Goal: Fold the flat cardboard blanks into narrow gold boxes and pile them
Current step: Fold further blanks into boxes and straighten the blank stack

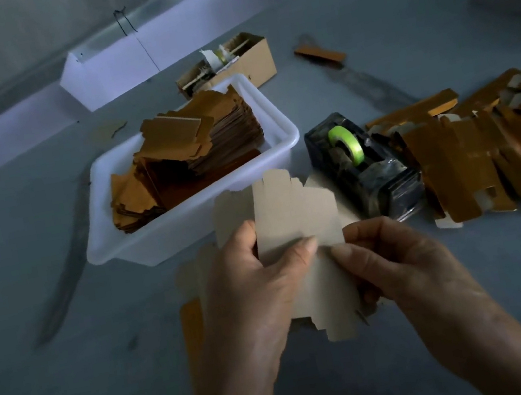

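So both hands are on one cardboard blank [295,226], plain brown side up, held above the grey table [76,386]. The left hand [256,302] pinches its left part with the thumb on top, and the right hand [401,273] pinches the right edge. Just behind sits a white tub [273,118] full of gold blanks [194,146], beside it a tape dispenser [364,165], and to the right, the pile of folded gold boxes [487,150].

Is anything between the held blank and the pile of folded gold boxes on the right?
Yes. The tape dispenser sits on the table between the blank, held by the left hand and right hand, and the gold box pile. Lifting over it looks easy.
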Available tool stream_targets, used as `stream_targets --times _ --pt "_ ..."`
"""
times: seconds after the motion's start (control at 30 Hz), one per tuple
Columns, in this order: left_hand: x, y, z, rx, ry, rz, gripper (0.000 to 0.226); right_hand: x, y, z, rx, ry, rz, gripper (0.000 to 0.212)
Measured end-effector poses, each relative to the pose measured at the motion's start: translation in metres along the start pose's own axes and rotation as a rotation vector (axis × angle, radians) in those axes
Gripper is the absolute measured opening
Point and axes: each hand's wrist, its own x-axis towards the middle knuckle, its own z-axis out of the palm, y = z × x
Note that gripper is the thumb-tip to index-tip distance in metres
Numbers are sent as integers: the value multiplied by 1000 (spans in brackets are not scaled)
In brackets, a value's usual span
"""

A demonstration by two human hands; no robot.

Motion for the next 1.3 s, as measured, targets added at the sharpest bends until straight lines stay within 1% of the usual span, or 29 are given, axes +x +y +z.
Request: stream_targets --times 0.07,0.17,0.3,0.4,0.5,0.6,0.63,0.67,0.73,0.8,0.9,0.97,1.03,1.07,1.17,1.2,1.23,1.3 --pt "0 -1 0 39 -2 -5 18 0 -1 -1 -2 -14 7 36" --pt "0 -1 0 99 -18 -8 16 0 -2 -2 -19 -20 -3 35" --pt "-1 3 2 147 5 33 15 -1 -3 -4 -5 -26 -33 28" --pt "-2 4 7 197 33 65 17 -3 -3 -4 -24 -16 -65 15" --pt "-4 4 11 214 57 80 20 -7 -3 -2 -122 18 -132 19" --pt "-6 5 15 205 75 110 17 -10 -3 0 -256 56 -226 17" --pt "-7 5 17 197 85 117 15 -12 -3 1 -244 46 -248 17" --pt "-8 5 18 186 90 117 12 -13 -5 3 -181 21 -256 15" --pt "-10 6 20 152 69 109 5 -16 -9 7 -30 -53 -256 22" --pt "-12 7 18 101 28 118 6 -19 -11 9 31 -104 -271 27" --pt "-13 12 10 71 -108 102 22 -16 -10 8 54 -98 -220 33" --pt "-13 12 6 77 -157 95 28 -15 -9 6 78 -114 -154 34" --pt "-11 11 6 92 -125 104 22 -15 -11 6 90 -124 -128 31" --pt "-11 10 6 99 -115 105 19 -15 -12 6 69 -101 -135 31" --pt "-11 11 5 63 -195 64 17 -11 -8 2 -13 52 -120 41" --pt "-11 12 5 67 -230 54 16 -10 -7 0 -28 67 -97 43" --pt "-11 13 5 78 -247 54 15 -9 -7 -1 -44 42 -68 42" --pt "-11 13 6 97 -235 62 12 -9 -10 -2 -24 -58 4 34"
